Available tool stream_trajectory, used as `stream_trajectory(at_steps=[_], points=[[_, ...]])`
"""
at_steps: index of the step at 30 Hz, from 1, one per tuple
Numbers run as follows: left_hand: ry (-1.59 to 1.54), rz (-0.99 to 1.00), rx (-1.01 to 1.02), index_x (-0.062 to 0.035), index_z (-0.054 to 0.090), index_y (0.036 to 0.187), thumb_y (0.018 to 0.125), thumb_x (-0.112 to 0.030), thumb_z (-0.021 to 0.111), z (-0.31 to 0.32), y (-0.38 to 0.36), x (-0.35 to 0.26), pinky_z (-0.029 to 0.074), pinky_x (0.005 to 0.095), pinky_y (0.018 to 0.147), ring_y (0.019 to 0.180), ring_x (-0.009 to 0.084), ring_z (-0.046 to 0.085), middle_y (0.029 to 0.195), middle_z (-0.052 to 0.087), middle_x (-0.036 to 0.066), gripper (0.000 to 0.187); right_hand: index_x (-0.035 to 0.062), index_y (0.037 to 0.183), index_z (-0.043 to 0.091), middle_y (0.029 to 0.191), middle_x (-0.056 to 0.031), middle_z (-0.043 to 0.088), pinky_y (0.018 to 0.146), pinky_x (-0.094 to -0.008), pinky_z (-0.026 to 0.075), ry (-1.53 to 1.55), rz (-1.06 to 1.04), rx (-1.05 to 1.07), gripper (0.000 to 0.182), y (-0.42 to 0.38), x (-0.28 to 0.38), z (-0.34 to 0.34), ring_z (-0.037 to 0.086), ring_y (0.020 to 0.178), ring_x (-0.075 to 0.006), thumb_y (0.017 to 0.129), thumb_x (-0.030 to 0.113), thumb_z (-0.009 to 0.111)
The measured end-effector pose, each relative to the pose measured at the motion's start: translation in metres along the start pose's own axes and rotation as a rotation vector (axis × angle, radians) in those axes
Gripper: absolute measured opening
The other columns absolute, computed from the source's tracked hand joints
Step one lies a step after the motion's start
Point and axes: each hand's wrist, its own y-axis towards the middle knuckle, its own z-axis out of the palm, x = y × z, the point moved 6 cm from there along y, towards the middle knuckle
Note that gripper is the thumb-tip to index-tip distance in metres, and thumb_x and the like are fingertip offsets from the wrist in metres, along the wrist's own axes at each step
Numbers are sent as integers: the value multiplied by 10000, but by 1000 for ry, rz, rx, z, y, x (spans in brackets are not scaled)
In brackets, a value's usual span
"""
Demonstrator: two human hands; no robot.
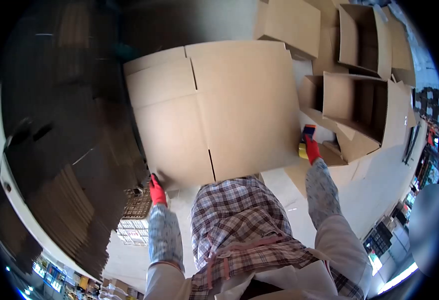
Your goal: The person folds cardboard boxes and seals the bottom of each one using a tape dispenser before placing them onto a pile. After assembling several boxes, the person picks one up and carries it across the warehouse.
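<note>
A large flattened cardboard box (247,107) spreads out in front of my body, with slots and crease lines across it. My left hand (157,191), in a red glove with dark fingertips, is closed on its near left corner. At the near right edge, my right hand (312,150), also red-gloved, is wrapped round a tape dispenser (308,132) with blue and orange parts and a yellow roll. The dispenser lies right beside the cardboard's edge. Patterned sleeve covers run up both forearms.
Open cardboard boxes (354,102) crowd the right side, and another box (293,26) stands beyond the sheet. Stacked flat cardboard (62,200) rises on the left. A brown crate (136,204) sits above a white crate (132,232) near my left arm.
</note>
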Motion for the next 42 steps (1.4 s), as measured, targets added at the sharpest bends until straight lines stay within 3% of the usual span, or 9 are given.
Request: stream_trajectory(at_steps=[3, 10, 15, 19, 21, 27, 33, 36, 42], points=[[20, 260, -32, 32, 485, 1313, 980, -433, 417, -101, -98, -136, 332, 331, 1055, 1227, 235, 483, 1321, 524, 161, 576, 36, 1092, 651, 840, -235, 645, 695, -377, 486, -797, -590, 28, 411, -28, 48, -87, 659, 828, -310, 917, 387, 531], [-167, 832, -354, -25, 344, 1417, 900, -208, 585, -214, -183, -407, 240, 346, 1109, 1378, 226, 252, 1505, 247, 154, 599, 35, 1091, 637, 933, -51, 651, 732, -275, 479, -264, -469, 360, 433, -198, 336, -178, 598, 818, -107, 867, 405, 619], [-922, 964, -193, -164, 193, 1494, 822, -88, 674, -174, -143, -483, 293, 374, 1091, 1366, 248, 271, 1521, 199, 119, 830, -2, 1186, 548, 1142, -209, 604, 931, -386, 426, -735, -1142, 237, 715, -324, 420, -110, 566, 1068, -337, 737, 542, 666], [209, 1434, -412, -135, 220, 1480, 863, -129, 639, -179, -53, -436, 312, 348, 1069, 1341, 223, 299, 1501, 243, 89, 746, 17, 1250, 508, 1240, -245, 537, 1009, -408, 367, -1055, -963, 690, 876, -348, 401, -64, 487, 1177, -375, 661, 639, 687], [-831, 961, 109, -97, 226, 1473, 884, -146, 608, -172, -100, -451, 283, 328, 1075, 1332, 208, 304, 1483, 268, 91, 704, 10, 1223, 520, 1192, -237, 562, 971, -404, 392, -1002, -953, 632, 852, -341, 402, -76, 507, 1146, -373, 655, 617, 705], [-630, 974, -50, -63, 274, 1447, 864, -107, 560, -180, -146, -435, 283, 281, 1042, 1266, 188, 347, 1428, 339, 88, 651, -18, 1142, 557, 1102, -212, 608, 904, -407, 438, -634, -1388, -332, 625, -344, 383, -106, 567, 1068, -339, 717, 400, 744], [-840, 667, 120, -70, 246, 1459, 883, -187, 583, -188, -265, -363, 291, 354, 1065, 1276, 235, 373, 1428, 337, 144, 677, -6, 1164, 510, 977, -198, 567, 823, -406, 431, -410, -1173, -171, 685, -368, 452, -130, 538, 965, -340, 726, 476, 723], [619, 853, -410, -40, 248, 1456, 886, -288, 624, -170, -274, -345, 277, 382, 1081, 1260, 253, 393, 1423, 343, 195, 726, -5, 1122, 517, 979, -198, 566, 801, -412, 437, -199, -1277, -195, 669, -356, 482, -78, 546, 941, -340, 725, 497, 713], [96, 813, 428, -36, 517, 1176, 812, -259, 734, -77, -250, -463, 479, 321, 751, 852, 196, 578, 952, 599, 113, 478, -8, 1092, 513, 986, -212, 555, 817, -421, 436, -351, -1399, -59, 655, -345, 499, -44, 525, 968, -369, 717, 484, 725]])
